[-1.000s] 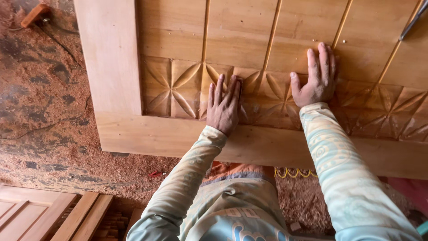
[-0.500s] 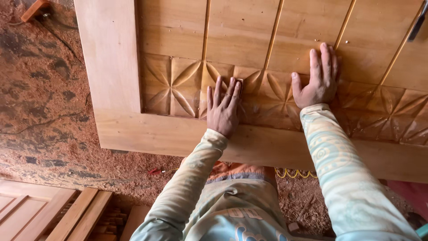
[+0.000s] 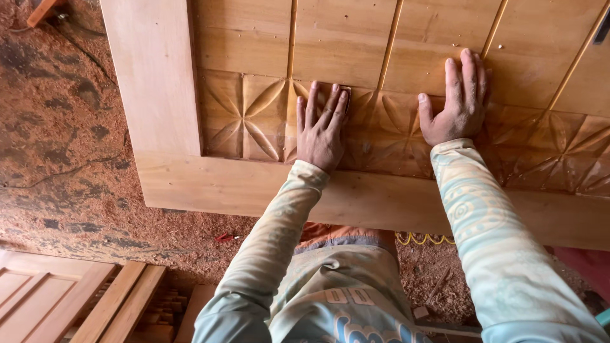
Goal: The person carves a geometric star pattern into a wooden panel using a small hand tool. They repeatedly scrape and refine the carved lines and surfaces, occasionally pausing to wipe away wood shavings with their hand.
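A large wooden door [image 3: 159, 95] lies flat in front of me, with a band of carved star-shaped panels [image 3: 244, 114] across it and grooved boards above. My left hand [image 3: 321, 127] lies flat on the carved band, fingers stretched out, pressing a small piece of brown sandpaper [image 3: 345, 91] whose edge shows at the fingertips. My right hand [image 3: 457, 101] rests flat on the door farther right, fingers apart, spanning the carved band's upper edge and holding nothing. Both arms wear pale patterned sleeves.
Reddish sawdust covers the floor [image 3: 63, 127] to the left and under the door's near edge. Another panelled wooden door [image 3: 44, 298] and loose boards [image 3: 124, 302] lie at the lower left. A dark tool tip [image 3: 602, 28] shows at the upper right corner.
My left hand has slid a little away from me along the carved band. The right hand stays planted in nearly the same spot.
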